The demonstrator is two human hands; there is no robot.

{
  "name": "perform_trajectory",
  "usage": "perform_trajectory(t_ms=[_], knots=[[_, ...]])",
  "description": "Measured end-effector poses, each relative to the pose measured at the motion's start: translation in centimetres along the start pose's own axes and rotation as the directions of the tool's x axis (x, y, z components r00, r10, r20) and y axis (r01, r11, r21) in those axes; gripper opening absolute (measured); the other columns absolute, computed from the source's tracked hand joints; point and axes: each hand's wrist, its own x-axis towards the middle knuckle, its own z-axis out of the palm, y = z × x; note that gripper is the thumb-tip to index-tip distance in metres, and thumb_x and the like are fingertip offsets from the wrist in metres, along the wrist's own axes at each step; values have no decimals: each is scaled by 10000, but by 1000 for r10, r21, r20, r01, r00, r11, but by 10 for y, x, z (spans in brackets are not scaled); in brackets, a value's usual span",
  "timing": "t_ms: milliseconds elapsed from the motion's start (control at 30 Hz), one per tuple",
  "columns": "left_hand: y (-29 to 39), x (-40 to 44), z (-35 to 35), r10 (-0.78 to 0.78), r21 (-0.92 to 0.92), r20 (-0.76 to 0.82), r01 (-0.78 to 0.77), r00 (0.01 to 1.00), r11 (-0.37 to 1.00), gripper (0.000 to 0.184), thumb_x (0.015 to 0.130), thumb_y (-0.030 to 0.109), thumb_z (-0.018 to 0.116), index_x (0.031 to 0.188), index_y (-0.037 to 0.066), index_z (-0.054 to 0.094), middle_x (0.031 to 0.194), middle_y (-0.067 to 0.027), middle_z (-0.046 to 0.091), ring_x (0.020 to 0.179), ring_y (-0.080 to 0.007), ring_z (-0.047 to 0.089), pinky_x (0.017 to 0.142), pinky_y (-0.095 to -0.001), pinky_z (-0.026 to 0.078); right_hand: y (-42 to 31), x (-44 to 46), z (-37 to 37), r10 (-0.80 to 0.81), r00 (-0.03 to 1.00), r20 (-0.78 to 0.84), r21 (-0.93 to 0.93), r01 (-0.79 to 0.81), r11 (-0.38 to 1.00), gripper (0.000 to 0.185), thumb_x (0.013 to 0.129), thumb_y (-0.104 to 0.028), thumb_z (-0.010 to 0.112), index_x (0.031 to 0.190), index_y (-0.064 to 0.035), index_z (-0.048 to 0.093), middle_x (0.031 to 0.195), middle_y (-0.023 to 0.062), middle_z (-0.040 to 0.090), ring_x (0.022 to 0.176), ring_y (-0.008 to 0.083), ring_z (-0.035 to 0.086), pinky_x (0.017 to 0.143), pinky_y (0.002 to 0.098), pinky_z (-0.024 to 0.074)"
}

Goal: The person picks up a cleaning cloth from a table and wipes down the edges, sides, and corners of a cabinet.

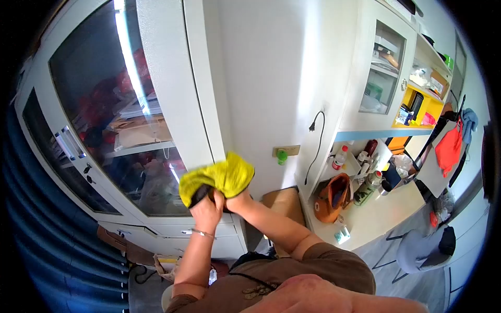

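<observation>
A bright yellow cloth item (225, 173) with dark edging is bunched in front of the cabinet; its exact kind does not show. My left hand (206, 211), with a bracelet at the wrist, is closed on its lower edge, next to a dark opening. Close beside it, my right hand (239, 201) reaches into or behind the yellow cloth, which hides its fingers. Both hands are raised in front of my chest.
The white glass-door cabinet (162, 62) stands close on the left. To the right, a counter (365, 229) holds an orange-brown bag (332, 198) and bottles. A cardboard box (284, 206) stands behind my right forearm. A grey chair (422, 253) is farther right.
</observation>
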Motion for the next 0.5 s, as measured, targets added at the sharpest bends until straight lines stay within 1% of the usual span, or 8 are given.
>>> perform_trajectory(t_ms=[33,100,167,267,300,367,433,500], knots=[[-3,-17,6,-26,-14,41,27,999,1000,295,731,163,616,988,19,613,1112,-196,575,1076,-398,502,953,-508,340,2,-16,2,6,999,50,9,-6,1000,375,770,-214,629,1125,-101,588,1108,104,605,1035,331,549,889,437,424],[-4,-28,7,68,43,18,-69,998,997,312,709,168,632,992,38,616,1113,-181,579,1073,-373,512,965,-477,335,0,-25,-2,49,995,84,-24,-47,999,388,771,-230,622,1134,-99,584,1115,103,604,1035,335,548,898,442,416],[0,-7,-5,87,42,58,-90,995,995,321,707,170,635,998,35,614,1118,-182,577,1079,-374,508,959,-476,338,-6,-9,-9,-35,996,84,-103,43,994,382,782,-232,606,1139,-98,587,1128,103,603,1039,328,549,904,440,412],[7,47,-20,118,32,-21,-117,993,993,346,743,163,616,1047,0,601,1117,-213,575,1091,-419,505,991,-487,346,-17,46,-19,-106,992,-74,-45,103,994,368,792,-204,595,1144,-96,594,1143,109,602,1047,325,550,904,451,407],[12,69,-27,131,43,-52,-129,990,991,328,761,153,603,1049,-4,598,1085,-227,580,1038,-426,528,951,-472,383,-21,68,-22,-93,991,-100,-85,85,993,358,788,-211,604,1125,-91,598,1132,114,602,1045,331,548,889,453,416],[31,110,-47,123,14,-90,-123,988,992,269,777,155,593,993,-3,618,984,-213,600,933,-414,553,849,-466,424,-29,104,-27,-82,977,-195,-2,83,997,320,778,-220,622,1070,-92,610,1065,99,619,992,324,566,835,442,440],[42,129,-54,203,89,-198,-188,959,978,250,786,160,589,972,-3,622,967,-207,604,914,-408,558,825,-462,432,-40,123,-38,-41,986,-164,28,46,999,304,782,-228,624,1056,-98,615,1046,90,626,977,316,573,831,429,444],[37,117,-47,187,38,-176,-183,966,982,267,805,163,571,988,-31,599,966,-237,591,908,-429,551,822,-466,430,-34,111,-32,-34,985,-168,23,38,999,306,783,-236,624,1057,-101,614,1052,89,624,985,316,571,834,431,443]])
